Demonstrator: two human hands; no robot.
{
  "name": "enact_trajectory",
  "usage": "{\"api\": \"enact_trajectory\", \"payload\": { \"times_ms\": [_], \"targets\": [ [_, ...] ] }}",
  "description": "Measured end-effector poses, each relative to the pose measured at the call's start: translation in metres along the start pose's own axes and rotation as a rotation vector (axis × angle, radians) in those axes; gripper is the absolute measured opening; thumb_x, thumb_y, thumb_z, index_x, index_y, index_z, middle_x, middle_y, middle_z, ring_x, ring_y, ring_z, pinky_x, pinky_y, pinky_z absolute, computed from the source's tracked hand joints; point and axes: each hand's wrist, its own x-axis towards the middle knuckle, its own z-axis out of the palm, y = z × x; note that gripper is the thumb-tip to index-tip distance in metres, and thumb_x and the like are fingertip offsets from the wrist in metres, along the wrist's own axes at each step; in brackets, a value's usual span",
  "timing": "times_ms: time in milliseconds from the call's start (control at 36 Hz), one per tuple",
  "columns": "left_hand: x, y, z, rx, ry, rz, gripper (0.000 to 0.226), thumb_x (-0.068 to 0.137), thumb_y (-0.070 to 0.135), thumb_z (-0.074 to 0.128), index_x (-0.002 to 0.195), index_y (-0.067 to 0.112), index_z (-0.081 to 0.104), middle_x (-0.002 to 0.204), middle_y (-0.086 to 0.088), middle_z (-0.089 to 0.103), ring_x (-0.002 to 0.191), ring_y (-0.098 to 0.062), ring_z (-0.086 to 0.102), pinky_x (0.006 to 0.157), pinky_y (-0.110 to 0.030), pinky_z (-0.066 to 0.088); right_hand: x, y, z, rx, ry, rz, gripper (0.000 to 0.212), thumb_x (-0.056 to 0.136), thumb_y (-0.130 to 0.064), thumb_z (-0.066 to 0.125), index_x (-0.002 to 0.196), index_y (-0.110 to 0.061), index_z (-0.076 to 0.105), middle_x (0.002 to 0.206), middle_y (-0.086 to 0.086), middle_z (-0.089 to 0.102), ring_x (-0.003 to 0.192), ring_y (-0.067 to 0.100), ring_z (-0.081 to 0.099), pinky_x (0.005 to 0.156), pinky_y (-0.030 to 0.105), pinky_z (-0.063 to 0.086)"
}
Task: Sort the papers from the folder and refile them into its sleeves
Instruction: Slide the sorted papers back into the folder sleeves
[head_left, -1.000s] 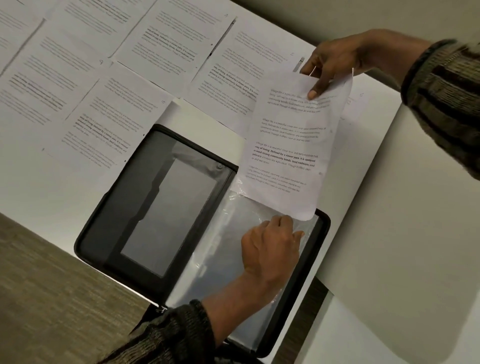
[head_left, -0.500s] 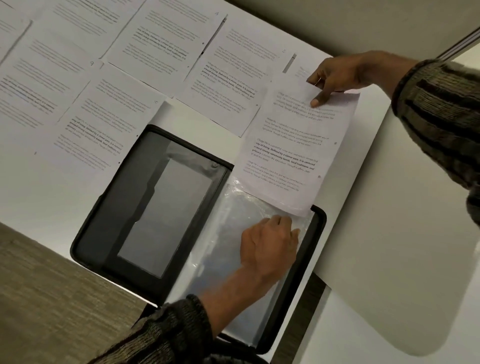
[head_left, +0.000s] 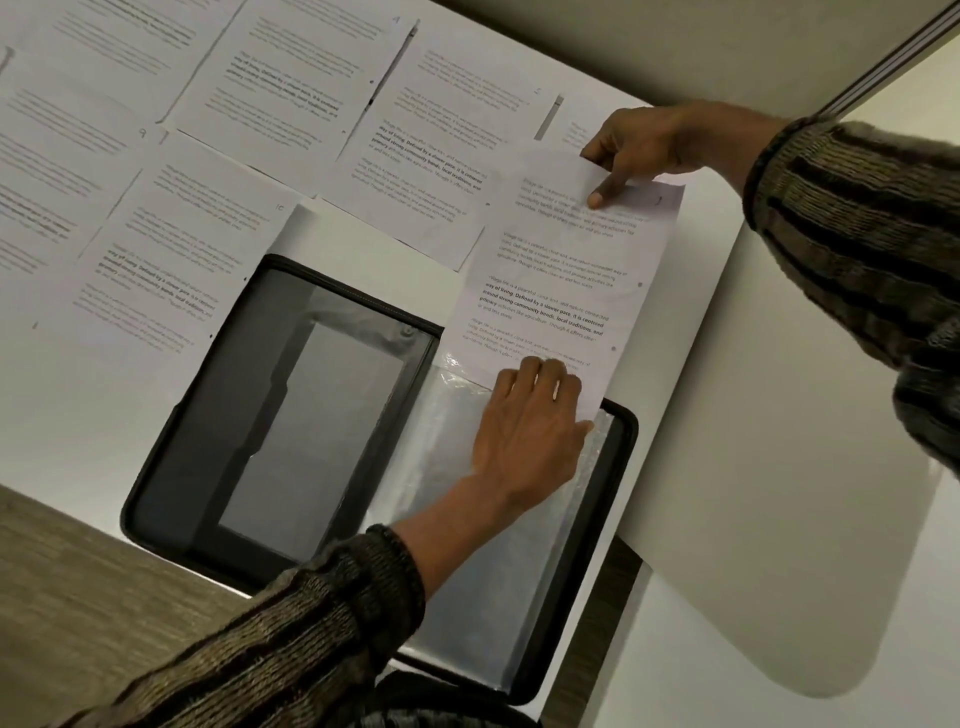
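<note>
A black folder (head_left: 208, 441) lies open on the white table, with clear plastic sleeves (head_left: 467, 571) stacked on its right half. My left hand (head_left: 530, 436) is on the top sleeve, its fingers curled round the sleeve's upper edge. A printed sheet (head_left: 561, 275) reaches from there away from me, and its lower edge sits under those fingers at the sleeve's mouth. My right hand (head_left: 654, 140) pinches the sheet's far edge, forefinger on the printed face. How far the sheet is inside the sleeve is hidden by my left hand.
Several printed pages (head_left: 280, 93) lie in rows on the white table (head_left: 62, 415) beyond and left of the folder; one (head_left: 421, 171) touches the held sheet. A second white tabletop (head_left: 779, 415) adjoins on the right. A wood-grain surface (head_left: 78, 597) lies at the lower left.
My right hand has brought the sheet down and flatter toward the table. Its lower edge has moved from just above my left hand to under the fingers at the sleeve's mouth.
</note>
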Motion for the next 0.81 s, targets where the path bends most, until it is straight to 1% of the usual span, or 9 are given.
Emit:
{"api": "enact_trajectory", "payload": {
  "times_ms": [83, 139, 222, 333, 417, 500, 639, 722, 806],
  "targets": [
    [0.009, 0.002, -0.001, 0.003, -0.051, 0.03, 0.028, 0.099, 0.043, 0.066, 0.107, 0.017, 0.071, 0.102, -0.001, 0.075, 0.099, -0.023, 0.063, 0.096, -0.042, 0.045, -0.002, 0.001, 0.001, 0.003, -0.004, -0.016, 0.031, 0.084, -0.012, 0.086, 0.113, -0.022, 0.08, 0.098, -0.013, 0.08, 0.085, 0.006, 0.076, 0.072, 0.02, 0.061],
    [0.015, 0.005, 0.0, -0.047, -0.095, 0.005, 0.028, 0.097, 0.043, 0.069, 0.108, 0.018, 0.069, 0.102, 0.0, 0.075, 0.097, -0.023, 0.064, 0.095, -0.041, 0.044, -0.003, 0.002, 0.0, 0.011, -0.004, -0.022, 0.028, 0.084, -0.012, 0.086, 0.108, -0.024, 0.079, 0.092, -0.015, 0.08, 0.081, 0.005, 0.076, 0.064, 0.015, 0.058],
    [0.027, 0.01, -0.001, -0.237, -0.233, -0.094, 0.026, 0.096, 0.044, 0.072, 0.107, 0.021, 0.067, 0.1, 0.004, 0.074, 0.099, -0.02, 0.064, 0.101, -0.039, 0.04, -0.004, 0.003, -0.002, 0.031, -0.011, -0.017, 0.029, 0.084, -0.009, 0.085, 0.109, -0.024, 0.079, 0.091, -0.013, 0.08, 0.087, 0.011, 0.075, 0.063, 0.017, 0.059],
    [0.045, 0.015, -0.005, -0.361, -0.403, -0.149, 0.015, 0.092, 0.032, 0.08, 0.1, 0.024, 0.071, 0.102, 0.008, 0.074, 0.1, -0.018, 0.066, 0.106, -0.041, 0.045, -0.006, 0.004, -0.004, -0.005, -0.003, -0.026, 0.031, 0.083, -0.014, 0.087, 0.11, -0.027, 0.08, 0.092, -0.015, 0.08, 0.091, 0.012, 0.074, 0.073, 0.024, 0.058],
    [0.057, 0.014, -0.009, -0.398, -0.444, -0.184, 0.015, 0.087, 0.029, 0.084, 0.095, 0.024, 0.072, 0.097, 0.009, 0.072, 0.096, -0.017, 0.067, 0.102, -0.042, 0.05, -0.005, 0.006, -0.005, -0.013, 0.008, -0.036, 0.026, 0.083, -0.016, 0.088, 0.104, -0.029, 0.081, 0.094, -0.015, 0.08, 0.094, 0.014, 0.073, 0.083, 0.026, 0.054],
    [0.066, 0.014, -0.013, -0.426, -0.477, -0.224, 0.015, 0.085, 0.021, 0.085, 0.092, 0.025, 0.072, 0.089, 0.011, 0.069, 0.095, -0.016, 0.067, 0.101, -0.041, 0.052, -0.003, 0.007, -0.005, 0.007, -0.003, -0.029, 0.031, 0.083, -0.015, 0.087, 0.111, -0.026, 0.081, 0.104, -0.012, 0.08, 0.101, 0.016, 0.074, 0.092, 0.031, 0.055],
    [0.065, 0.009, -0.011, -0.489, -0.401, -0.237, 0.019, 0.084, 0.024, 0.087, 0.097, 0.024, 0.073, 0.088, 0.01, 0.073, 0.091, -0.016, 0.069, 0.093, -0.041, 0.058, -0.002, 0.008, -0.004, 0.044, -0.007, -0.019, 0.037, 0.083, -0.013, 0.087, 0.117, -0.025, 0.08, 0.108, -0.01, 0.08, 0.104, 0.019, 0.074, 0.093, 0.033, 0.057],
    [0.057, 0.005, -0.013, -0.486, -0.26, -0.24, 0.027, 0.091, 0.037, 0.082, 0.109, 0.021, 0.071, 0.095, 0.007, 0.074, 0.097, -0.016, 0.066, 0.088, -0.04, 0.057, -0.001, 0.01, -0.001, 0.061, -0.014, -0.017, 0.038, 0.084, -0.011, 0.085, 0.119, -0.025, 0.079, 0.109, -0.011, 0.079, 0.105, 0.019, 0.074, 0.091, 0.034, 0.061],
    [0.039, -0.005, -0.017, -0.387, -0.081, -0.213, 0.018, 0.097, 0.034, 0.075, 0.103, 0.017, 0.073, 0.098, 0.002, 0.074, 0.098, -0.02, 0.062, 0.088, -0.045, 0.055, 0.002, 0.013, 0.0, 0.056, -0.017, -0.021, 0.04, 0.084, -0.012, 0.085, 0.122, -0.023, 0.078, 0.116, -0.006, 0.077, 0.107, 0.022, 0.073, 0.094, 0.037, 0.059]
  ]
}}
